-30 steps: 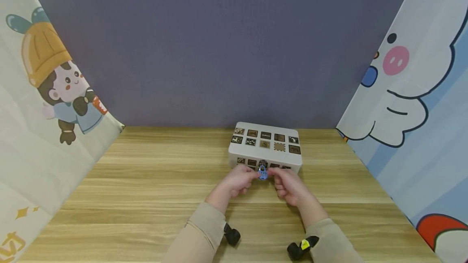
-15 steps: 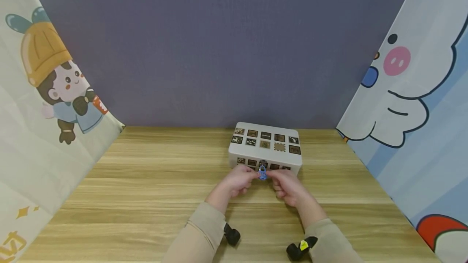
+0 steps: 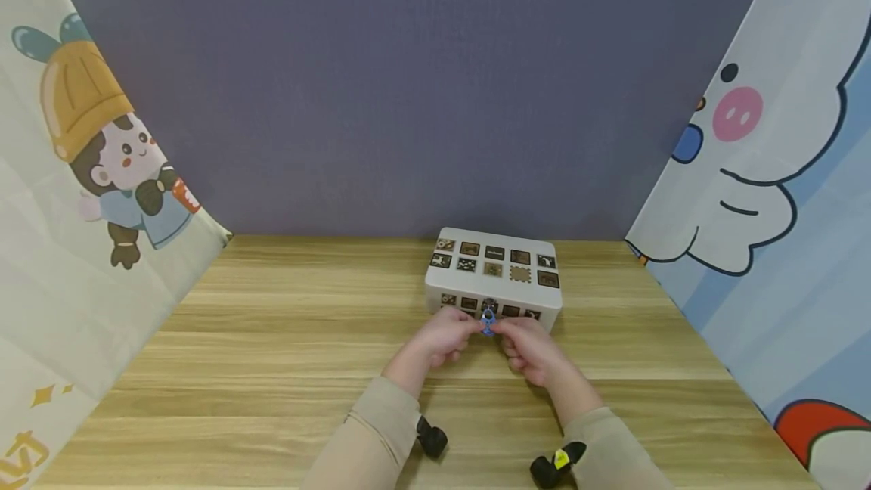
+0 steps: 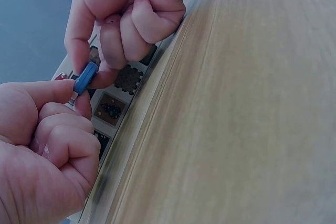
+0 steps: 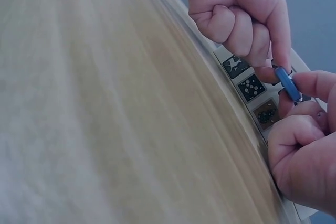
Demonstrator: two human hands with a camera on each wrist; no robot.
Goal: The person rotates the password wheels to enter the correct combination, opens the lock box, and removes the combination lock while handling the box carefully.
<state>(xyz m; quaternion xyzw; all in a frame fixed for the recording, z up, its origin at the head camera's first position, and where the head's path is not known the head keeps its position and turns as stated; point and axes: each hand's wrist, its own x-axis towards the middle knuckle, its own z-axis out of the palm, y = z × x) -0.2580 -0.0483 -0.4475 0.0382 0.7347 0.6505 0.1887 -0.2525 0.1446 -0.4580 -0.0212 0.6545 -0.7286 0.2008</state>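
A small blue padlock [image 3: 488,321] stands at the metal latch [image 3: 489,304] on the front of a white box [image 3: 500,290] printed with small brown and black pictures. My left hand [image 3: 446,334] pinches the padlock from the left between thumb and forefinger. From the other side my right hand [image 3: 533,348] pinches it too, thumb and forefinger at its right edge. Close up in the left wrist view, the padlock [image 4: 85,78] shows edge-on between both hands' fingertips. The other fingers of each hand are curled into the palm. The fingers partly cover the box's front.
The box sits toward the back of a wood-grain table [image 3: 306,339], near a dark grey panel [image 3: 422,97]. Printed cartoon cloths hang at the left [image 3: 41,248] and the right [image 3: 803,263]. Each wrist wears a black camera mount.
My right hand has shifted slightly left, its fingertips now further over the padlock, which has turned a little. My left hand and the box have stayed where they were.
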